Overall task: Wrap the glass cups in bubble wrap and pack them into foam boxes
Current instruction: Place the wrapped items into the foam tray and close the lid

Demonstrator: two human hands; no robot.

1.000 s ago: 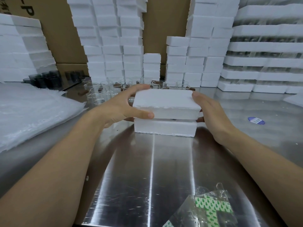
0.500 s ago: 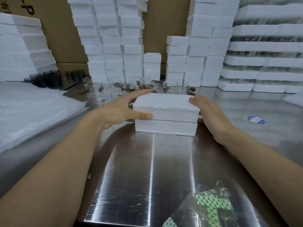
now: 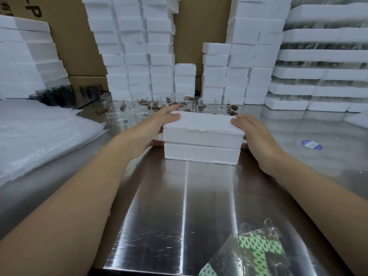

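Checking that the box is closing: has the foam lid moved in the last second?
Yes. The foam lid has sunk slightly toward the bottom half, uncovering more of the glass cups behind it.

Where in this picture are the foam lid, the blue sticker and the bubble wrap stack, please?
foam lid [image 3: 203, 121]: head view, centre of its top face.
blue sticker [image 3: 311, 144]: head view, middle of the label.
bubble wrap stack [image 3: 39, 132]: head view, middle of the top sheet.

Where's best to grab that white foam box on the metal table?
Probably by its two short ends, a hand from each side, reaching the lower half: the foam box is wide, flat, and splits along a seam.
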